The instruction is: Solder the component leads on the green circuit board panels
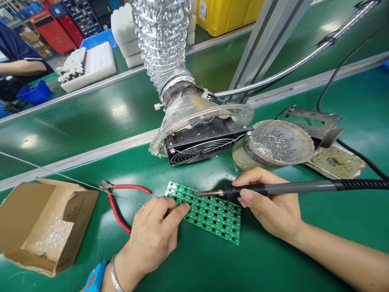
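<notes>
My right hand [270, 202] grips a soldering iron [273, 188] by its dark handle, with the metal tip pointing left over a green circuit board panel [212, 215]. Rows of black round spots cover the panel, which lies flat on the green bench. In my closed left hand [158, 231] is a thin solder wire [82, 183] that trails in from the left edge. The left fingertips are over the panel's left part, close to the iron tip; the wire's end is hard to make out. Red-handled cutters [118, 202] lie just behind the left hand.
A fume extractor fan [206, 148] on a silver duct [164, 40] hangs beyond the panel. Right of it are a round container of solder scraps [279, 142], a metal holder [322, 121] and a sponge tray [337, 160]. An open cardboard box [73, 231] stands left. Another person's arm [24, 67] shows far left.
</notes>
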A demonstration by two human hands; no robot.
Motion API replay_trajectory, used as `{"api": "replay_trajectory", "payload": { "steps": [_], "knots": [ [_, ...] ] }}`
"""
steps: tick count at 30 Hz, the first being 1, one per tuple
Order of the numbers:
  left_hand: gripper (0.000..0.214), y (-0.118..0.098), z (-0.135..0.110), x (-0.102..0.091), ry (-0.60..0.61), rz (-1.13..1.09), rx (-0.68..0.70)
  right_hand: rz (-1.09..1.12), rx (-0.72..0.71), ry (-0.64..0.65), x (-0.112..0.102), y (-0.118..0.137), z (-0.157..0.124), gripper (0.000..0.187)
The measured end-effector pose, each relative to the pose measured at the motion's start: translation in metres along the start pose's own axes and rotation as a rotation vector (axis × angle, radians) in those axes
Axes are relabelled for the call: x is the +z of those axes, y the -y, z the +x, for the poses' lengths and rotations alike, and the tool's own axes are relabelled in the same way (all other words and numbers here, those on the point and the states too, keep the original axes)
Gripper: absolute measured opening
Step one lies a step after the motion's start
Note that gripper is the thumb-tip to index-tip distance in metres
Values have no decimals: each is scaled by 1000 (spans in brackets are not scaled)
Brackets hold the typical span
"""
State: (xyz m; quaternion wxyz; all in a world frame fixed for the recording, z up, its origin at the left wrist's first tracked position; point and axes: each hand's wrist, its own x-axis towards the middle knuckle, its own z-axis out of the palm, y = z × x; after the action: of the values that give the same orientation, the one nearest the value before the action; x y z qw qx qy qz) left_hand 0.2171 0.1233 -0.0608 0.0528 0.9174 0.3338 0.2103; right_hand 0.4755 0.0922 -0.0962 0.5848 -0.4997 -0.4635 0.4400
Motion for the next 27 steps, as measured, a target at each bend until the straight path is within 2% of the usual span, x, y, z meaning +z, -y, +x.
{"api": "replay_trajectory", "payload": {
  "steps": [4,6,9,12,16,19,27],
  "knots": [
    [31,-9,0,-1,-17,-150,-73,27,4,-1,1,1,0,12],
    [29,-20,0,-2,21,-284,-117,41,-4,-2,2,2,1,11],
    [26,-34,-1,-3,97,-401,-99,43,-11,-6,5,3,2,9],
    [26,-34,-3,-4,80,-361,-77,22,-9,-10,6,2,3,11],
    [27,-15,-5,-3,-17,-189,-133,-5,19,-13,5,-1,4,14],
    [25,-4,-3,-1,-43,-127,-147,-26,24,-5,5,-3,4,14],
    [24,-2,-3,4,-89,-60,-126,-61,-31,14,7,0,5,8]
  ]
}}
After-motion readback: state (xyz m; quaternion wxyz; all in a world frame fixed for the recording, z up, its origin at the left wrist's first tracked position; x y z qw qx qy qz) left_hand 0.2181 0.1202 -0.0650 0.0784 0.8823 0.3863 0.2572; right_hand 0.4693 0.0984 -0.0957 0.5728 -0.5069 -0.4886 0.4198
